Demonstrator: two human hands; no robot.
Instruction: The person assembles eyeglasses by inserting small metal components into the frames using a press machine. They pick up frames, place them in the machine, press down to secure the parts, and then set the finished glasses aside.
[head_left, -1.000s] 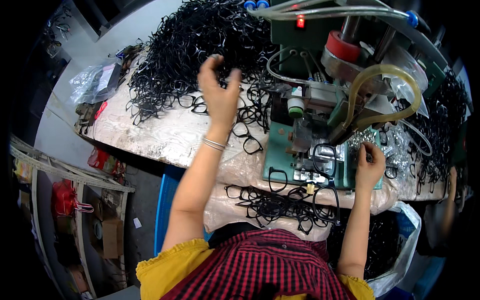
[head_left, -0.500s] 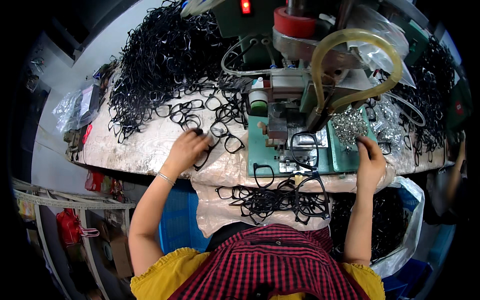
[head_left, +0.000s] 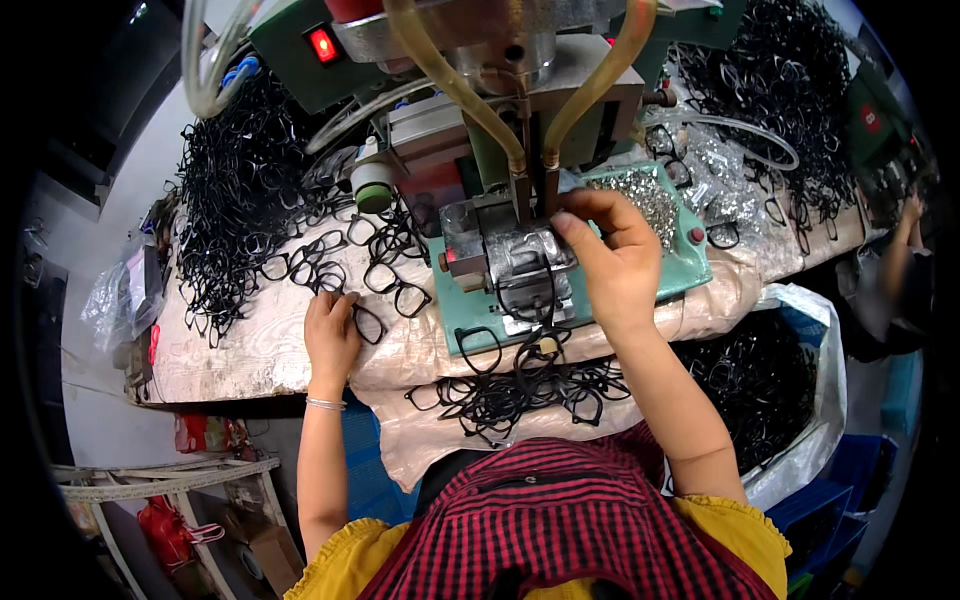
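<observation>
My left hand rests on the table with its fingers closed on a black eyeglass frame, one rim of which shows beside the fingertips. My right hand is in a pinch at the tips of a bench machine, beside its two metal prongs. Whatever sits between the thumb and finger is too small or hidden to name. Under the prongs, another black eyeglass frame lies on the machine's metal fixture. Small shiny metal parts fill part of the green tray behind my right hand.
Piled black frames cover the table's left side, with another heap at the far right. More frames lie on the cloth before me. A white-lined bin of black frames stands right. Yellowish hoses run to the prongs.
My right hand has gone from the tray of metal parts leftward to the machine's prongs. My left hand stays low over the table with a frame. The whole view has shifted and turned.
</observation>
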